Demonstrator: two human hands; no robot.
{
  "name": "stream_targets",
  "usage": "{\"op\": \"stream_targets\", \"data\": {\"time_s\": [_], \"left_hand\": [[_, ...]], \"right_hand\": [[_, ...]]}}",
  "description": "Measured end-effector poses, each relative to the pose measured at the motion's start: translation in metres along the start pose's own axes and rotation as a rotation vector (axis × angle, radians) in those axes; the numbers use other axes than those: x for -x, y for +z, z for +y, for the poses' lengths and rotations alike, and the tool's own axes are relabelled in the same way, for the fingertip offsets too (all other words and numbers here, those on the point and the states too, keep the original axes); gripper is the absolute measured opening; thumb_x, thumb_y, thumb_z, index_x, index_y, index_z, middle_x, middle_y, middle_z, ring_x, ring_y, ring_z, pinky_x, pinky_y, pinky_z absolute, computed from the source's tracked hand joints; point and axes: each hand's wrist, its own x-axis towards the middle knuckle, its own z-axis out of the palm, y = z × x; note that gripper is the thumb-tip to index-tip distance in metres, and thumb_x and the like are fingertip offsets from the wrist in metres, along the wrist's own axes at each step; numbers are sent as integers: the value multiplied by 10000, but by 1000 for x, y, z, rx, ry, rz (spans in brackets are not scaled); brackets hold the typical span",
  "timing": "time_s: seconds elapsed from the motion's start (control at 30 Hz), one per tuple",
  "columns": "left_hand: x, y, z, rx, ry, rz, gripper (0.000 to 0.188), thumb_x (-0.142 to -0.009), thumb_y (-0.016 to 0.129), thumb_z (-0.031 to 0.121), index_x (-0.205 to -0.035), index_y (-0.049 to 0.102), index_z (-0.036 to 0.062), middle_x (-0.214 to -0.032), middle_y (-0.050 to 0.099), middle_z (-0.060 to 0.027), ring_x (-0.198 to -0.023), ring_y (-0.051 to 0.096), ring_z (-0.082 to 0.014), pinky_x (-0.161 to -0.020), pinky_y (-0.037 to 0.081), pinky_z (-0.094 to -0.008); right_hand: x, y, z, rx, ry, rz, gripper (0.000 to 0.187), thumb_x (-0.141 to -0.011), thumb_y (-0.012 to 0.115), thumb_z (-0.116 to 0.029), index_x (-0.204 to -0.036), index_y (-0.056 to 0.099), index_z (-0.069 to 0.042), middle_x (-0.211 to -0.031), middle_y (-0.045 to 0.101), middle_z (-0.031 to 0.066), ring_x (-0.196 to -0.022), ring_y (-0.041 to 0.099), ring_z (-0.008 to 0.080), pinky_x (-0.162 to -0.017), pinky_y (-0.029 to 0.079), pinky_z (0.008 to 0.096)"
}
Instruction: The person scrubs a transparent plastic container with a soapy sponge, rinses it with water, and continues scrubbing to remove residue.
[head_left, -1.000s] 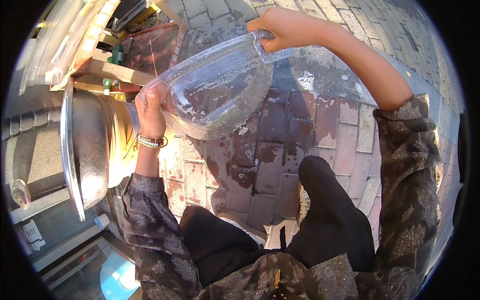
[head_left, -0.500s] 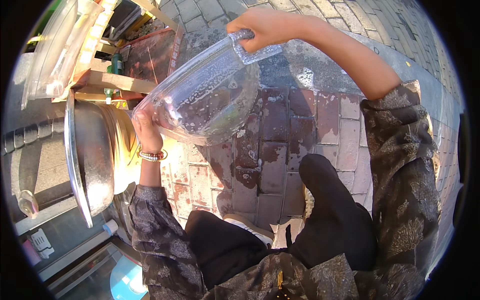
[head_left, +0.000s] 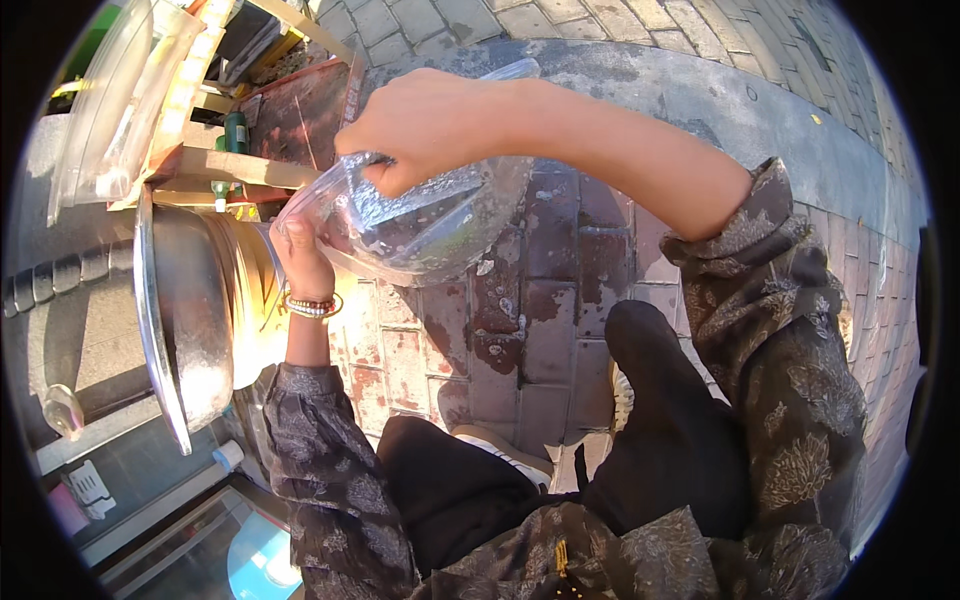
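Observation:
My left hand (head_left: pixel 304 262), with beaded bracelets on the wrist, grips the near left rim of a clear, deep plastic cover (head_left: pixel 462 250). The cover is tilted above the paving, wet and dotted with suds. Closed around a silvery, shiny scrubbing cloth (head_left: pixel 400 208), my right hand (head_left: pixel 425 125) is over the cover's rim, close to my left hand. The cloth lies against the cover; my right hand and forearm hide part of its upper edge.
A large metal basin (head_left: pixel 195 330) stands on its side at left. Beyond it are clear plastic panels (head_left: pixel 120 120), a wooden frame (head_left: pixel 235 165) and a green bottle (head_left: pixel 235 130). Wet reddish paving bricks (head_left: pixel 550 310) lie below.
My right hand has slid the cloth left along the cover, from its far end toward my left hand. My left hand keeps its hold, nearly still.

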Motion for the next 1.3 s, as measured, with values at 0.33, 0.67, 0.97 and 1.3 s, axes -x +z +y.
{"op": "stream_targets", "data": {"time_s": [0.33,0.67,0.97,1.3], "left_hand": [[36,-29,-12,220,-66,-50,514,-1022,464,487,-1222,564,24,-1029,622,-56,-837,564,-128,-743,492,-274],[23,3,-32,42,-5,114,636,-998,459,558,-1224,564,-27,-974,619,-49,-747,570,-97,-631,452,-249],[50,-13,-54,147,-153,99,520,-1030,422,506,-1186,569,32,-901,534,8,-742,532,-111,-639,461,-267],[71,-15,3,157,-208,4,422,-1029,451,477,-895,537,86,-803,558,-27,-739,582,-155,-713,509,-325]], "right_hand": [[42,-11,56,-29,133,-57,241,-767,634,-221,-953,656,-68,-716,644,173,-708,633,397,-645,495,483],[-42,33,-39,-18,-88,-38,213,-669,639,-230,-782,646,-50,-641,641,151,-629,641,382,-563,494,493],[18,1,43,50,58,-154,217,-716,645,-248,-832,635,-64,-663,634,164,-671,631,400,-587,480,506],[-9,8,36,31,107,-230,305,-742,637,-356,-895,686,-97,-784,681,161,-792,662,389,-657,508,504]]}}
